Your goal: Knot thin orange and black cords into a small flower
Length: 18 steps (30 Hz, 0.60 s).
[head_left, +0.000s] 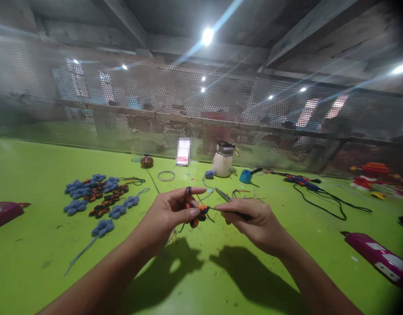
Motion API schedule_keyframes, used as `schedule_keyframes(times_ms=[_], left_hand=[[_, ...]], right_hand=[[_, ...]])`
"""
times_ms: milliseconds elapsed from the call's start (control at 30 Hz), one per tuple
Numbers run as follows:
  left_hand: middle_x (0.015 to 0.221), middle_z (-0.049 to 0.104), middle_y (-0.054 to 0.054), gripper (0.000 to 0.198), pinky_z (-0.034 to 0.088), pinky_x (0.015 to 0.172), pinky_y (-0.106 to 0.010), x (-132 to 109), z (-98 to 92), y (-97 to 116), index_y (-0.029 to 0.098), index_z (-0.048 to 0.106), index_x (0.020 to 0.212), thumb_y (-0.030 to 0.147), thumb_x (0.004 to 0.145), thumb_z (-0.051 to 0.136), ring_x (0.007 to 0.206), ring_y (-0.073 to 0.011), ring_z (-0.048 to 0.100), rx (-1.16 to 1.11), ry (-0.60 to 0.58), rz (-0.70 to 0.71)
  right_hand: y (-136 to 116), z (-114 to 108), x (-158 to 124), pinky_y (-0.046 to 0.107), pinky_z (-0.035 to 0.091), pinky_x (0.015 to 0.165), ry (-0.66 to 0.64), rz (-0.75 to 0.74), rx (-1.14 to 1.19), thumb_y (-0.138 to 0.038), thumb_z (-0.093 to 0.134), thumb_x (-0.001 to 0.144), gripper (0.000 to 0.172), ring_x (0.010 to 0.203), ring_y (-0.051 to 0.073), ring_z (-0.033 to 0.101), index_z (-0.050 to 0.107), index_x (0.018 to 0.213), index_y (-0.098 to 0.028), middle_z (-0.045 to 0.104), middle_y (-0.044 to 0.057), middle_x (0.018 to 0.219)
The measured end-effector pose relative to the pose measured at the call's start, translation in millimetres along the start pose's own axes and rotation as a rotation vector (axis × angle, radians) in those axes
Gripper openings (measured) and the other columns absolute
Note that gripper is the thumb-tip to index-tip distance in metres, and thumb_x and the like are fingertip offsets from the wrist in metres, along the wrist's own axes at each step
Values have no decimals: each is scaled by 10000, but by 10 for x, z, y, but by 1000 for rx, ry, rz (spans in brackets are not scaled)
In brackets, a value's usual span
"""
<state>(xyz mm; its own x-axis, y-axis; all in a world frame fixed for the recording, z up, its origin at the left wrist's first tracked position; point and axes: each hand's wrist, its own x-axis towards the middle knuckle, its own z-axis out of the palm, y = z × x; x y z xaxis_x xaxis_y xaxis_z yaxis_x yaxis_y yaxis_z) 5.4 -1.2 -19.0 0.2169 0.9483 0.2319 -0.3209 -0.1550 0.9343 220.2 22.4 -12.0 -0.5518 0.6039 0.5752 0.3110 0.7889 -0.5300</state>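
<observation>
My left hand (175,210) pinches a small dark and orange crochet piece (195,214) between thumb and fingers, with dark yarn looped round its raised index finger. My right hand (250,218) is closed around a crochet hook (239,214), whose thin tip points left and meets the piece's right side. From the piece, a strand rises toward the left index finger. Just beyond my right fingertips lies a pointed metal tool (223,194), partly hidden by the hand. A multicoloured yarn ball (146,162) sits farther back, its strand running toward my left hand.
Blue crochet flowers (103,228) and dark orange ones (99,210) lie left on the green table (37,262). A phone (183,152), jar (223,162) and blue container (245,176) stand behind. Right are a corded tool (303,182) and a purple power strip (379,256).
</observation>
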Motion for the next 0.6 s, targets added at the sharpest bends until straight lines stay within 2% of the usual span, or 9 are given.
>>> schedule_keyframes(times_ms=[167,300,400,500,600], left_hand=[[735,598,-14,314,428,589,-240,-1,-5,-8,170,691,982,143,670,723,639,-107,542,1,0,-11],[693,622,-22,140,411,588,-237,8,13,-17,131,675,779,120,648,724,606,-103,536,-62,10,-80],[675,596,-9,113,405,586,-224,23,34,-28,120,636,706,92,636,719,610,-94,529,-132,18,-104],[703,591,-10,221,419,606,-237,39,37,-39,125,646,819,79,619,730,631,-102,541,-152,38,-105],[765,595,-24,507,445,653,-277,43,31,-42,137,600,1096,75,611,735,678,-131,563,-111,41,-106]], right_hand=[[13,8,-8,244,390,474,-18,122,186,-196,604,822,177,548,115,513,727,947,-217,620,20,650],[66,119,-17,208,309,376,-24,343,526,-243,666,773,148,409,67,418,733,898,-199,585,-2,566],[91,225,-15,194,268,364,28,449,754,-255,696,746,147,385,50,390,725,876,-192,580,-12,547],[79,279,-5,193,260,371,72,495,829,-250,713,729,159,390,47,404,719,876,-191,597,-9,573],[52,281,8,192,265,377,89,530,816,-258,707,734,160,386,45,411,715,881,-195,603,-11,575]])
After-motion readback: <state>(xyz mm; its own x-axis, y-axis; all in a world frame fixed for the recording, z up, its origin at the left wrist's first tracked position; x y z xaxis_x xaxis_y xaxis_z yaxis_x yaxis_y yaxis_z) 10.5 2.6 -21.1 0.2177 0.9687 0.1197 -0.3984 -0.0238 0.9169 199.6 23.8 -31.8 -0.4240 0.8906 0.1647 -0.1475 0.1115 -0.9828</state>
